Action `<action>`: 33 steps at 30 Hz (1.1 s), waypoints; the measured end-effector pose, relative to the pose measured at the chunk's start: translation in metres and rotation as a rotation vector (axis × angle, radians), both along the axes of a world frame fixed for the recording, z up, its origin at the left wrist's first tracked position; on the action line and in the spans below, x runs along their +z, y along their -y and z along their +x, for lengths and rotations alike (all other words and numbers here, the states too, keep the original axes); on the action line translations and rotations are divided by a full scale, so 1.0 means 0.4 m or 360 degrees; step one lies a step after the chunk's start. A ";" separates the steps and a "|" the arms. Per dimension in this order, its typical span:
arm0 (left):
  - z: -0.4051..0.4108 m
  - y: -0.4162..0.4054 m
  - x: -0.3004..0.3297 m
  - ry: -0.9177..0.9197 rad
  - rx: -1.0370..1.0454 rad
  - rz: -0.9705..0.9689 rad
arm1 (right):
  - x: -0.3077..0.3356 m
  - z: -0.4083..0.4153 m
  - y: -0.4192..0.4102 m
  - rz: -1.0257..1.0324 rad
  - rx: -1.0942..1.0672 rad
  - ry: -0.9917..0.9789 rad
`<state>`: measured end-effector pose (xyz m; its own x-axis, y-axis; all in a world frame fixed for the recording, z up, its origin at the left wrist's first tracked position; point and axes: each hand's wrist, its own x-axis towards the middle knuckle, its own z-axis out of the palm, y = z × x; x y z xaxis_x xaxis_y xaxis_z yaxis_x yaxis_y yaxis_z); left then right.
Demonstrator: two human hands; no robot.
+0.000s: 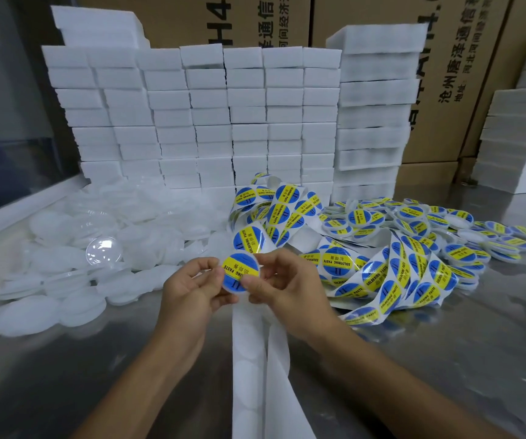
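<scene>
So right now we've got the labelled lid (240,272) pinched between both hands, held up off the steel table (445,359). Our left hand (192,289) has its thumb and curled fingers on the lid's left edge. Our right hand (284,289) nips the lower right edge with thumb and forefinger, and its other fingers are loosely curled. The lid is a small white disc, and the face turned toward us carries a round blue-and-yellow sticker reading SOLDERING PASTE, with the text on a slant.

Straight under the grip, the bare backing strip (249,359) runs down toward us between our wrists, with faint round outlines along it. Just behind the grip and off to its right, the sticker strip (287,213) loops around in a loose tangle, full of the same blue-and-yellow rounds. Further right of that is a heap of stickered lids (414,220).

Left of the grip there's a big pile of plain white lids (65,280), with one clear dome (104,251) sitting on it. Well behind the grip stands a wall of white foam blocks (208,122), and behind those are cardboard boxes (461,74) with Chinese print.
</scene>
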<state>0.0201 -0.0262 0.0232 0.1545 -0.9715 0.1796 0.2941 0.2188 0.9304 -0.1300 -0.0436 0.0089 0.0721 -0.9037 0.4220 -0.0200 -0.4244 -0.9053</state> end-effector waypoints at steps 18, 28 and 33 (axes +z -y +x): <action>-0.003 0.001 -0.005 -0.0110 -0.0216 0.0013 | -0.002 -0.001 -0.014 0.0116 -0.0015 -0.0110; -0.004 -0.003 -0.003 0.0042 -0.0160 0.0080 | 0.001 0.013 -0.026 -0.0058 0.0006 -0.0094; -0.033 -0.005 -0.017 0.0238 0.0028 0.0082 | -0.002 0.013 -0.019 0.0081 -0.0050 0.0067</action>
<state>0.0069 -0.0244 0.0165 0.1470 -0.9774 0.1518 0.1480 0.1734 0.9737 -0.1249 -0.0360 0.0081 0.0266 -0.9256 0.3775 0.0060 -0.3775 -0.9260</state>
